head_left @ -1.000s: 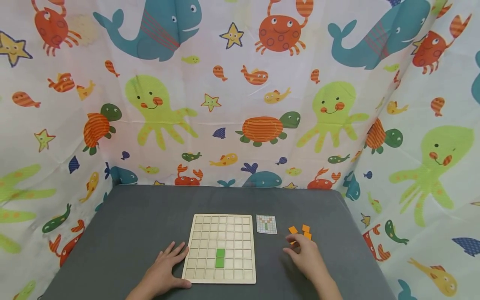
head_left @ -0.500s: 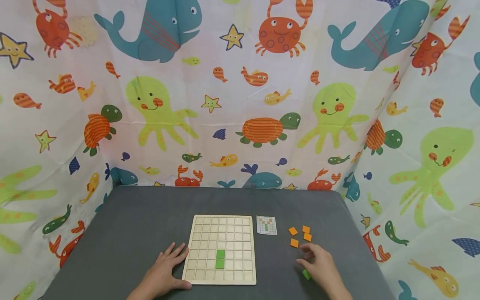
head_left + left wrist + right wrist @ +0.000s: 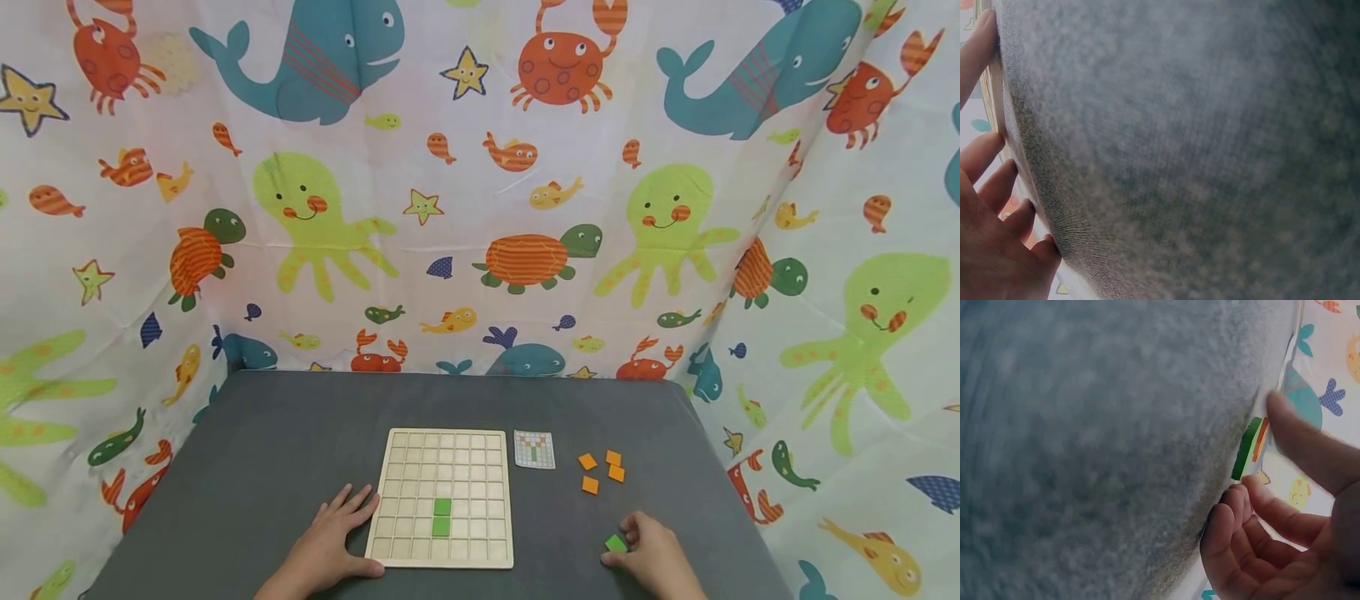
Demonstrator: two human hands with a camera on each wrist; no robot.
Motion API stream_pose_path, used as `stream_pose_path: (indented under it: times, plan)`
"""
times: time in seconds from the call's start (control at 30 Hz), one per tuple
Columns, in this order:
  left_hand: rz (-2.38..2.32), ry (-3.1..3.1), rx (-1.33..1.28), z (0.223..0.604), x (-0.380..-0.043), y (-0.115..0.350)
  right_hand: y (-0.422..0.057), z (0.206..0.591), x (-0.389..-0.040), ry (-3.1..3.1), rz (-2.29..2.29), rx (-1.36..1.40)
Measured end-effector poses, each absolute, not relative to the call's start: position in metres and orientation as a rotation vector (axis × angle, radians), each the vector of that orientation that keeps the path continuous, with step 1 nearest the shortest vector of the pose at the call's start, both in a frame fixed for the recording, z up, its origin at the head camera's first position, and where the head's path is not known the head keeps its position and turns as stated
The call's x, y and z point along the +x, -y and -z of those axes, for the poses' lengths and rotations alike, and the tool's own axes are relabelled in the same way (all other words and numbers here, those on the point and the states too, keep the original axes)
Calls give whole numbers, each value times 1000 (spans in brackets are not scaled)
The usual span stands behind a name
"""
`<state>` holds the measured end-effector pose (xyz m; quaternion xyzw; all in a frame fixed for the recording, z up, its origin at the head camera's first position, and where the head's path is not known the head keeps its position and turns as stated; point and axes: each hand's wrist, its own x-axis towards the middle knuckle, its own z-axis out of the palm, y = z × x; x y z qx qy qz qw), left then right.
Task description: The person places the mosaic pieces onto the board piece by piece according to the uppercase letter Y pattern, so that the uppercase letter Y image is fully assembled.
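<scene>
The left hand (image 3: 324,540) is spread at the left edge of a pale wooden grid board (image 3: 382,533), thumb at its near corner and fingertips along the side. Two green tiles (image 3: 442,517) sit in neighbouring cells of one column. To the board's right, the right hand (image 3: 654,554) has its thumb and curled fingers around a loose green tile (image 3: 616,544) lying on the cloth. In the right wrist view this green tile (image 3: 1247,449) shows edge-on between thumb (image 3: 1291,428) and index finger; whether the thumb presses it is unclear.
Several orange tiles (image 3: 590,485) lie loose beyond the right hand. A small printed pattern card (image 3: 534,450) is beside the board's far right corner. Grey cloth (image 3: 315,433) covers the table, and a sea-animal curtain (image 3: 450,275) encloses it at the back and sides.
From the orange tiles, the right hand has moved toward the near edge, and its fingers have come around the loose green tile. The left hand has stayed at the board.
</scene>
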<state>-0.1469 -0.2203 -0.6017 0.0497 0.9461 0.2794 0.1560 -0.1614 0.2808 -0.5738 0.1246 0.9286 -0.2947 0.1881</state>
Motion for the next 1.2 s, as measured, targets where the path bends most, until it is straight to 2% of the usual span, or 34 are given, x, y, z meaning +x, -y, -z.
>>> stream_pose_path:
  times: [0.6, 1.2]
  plan:
    - [-804, -2720, 151, 598, -148, 220, -278, 576, -157, -2708, 836, 21]
    - [-821, -2713, 140, 599, -145, 220, -232, 568, -184, -2966, 931, -341]
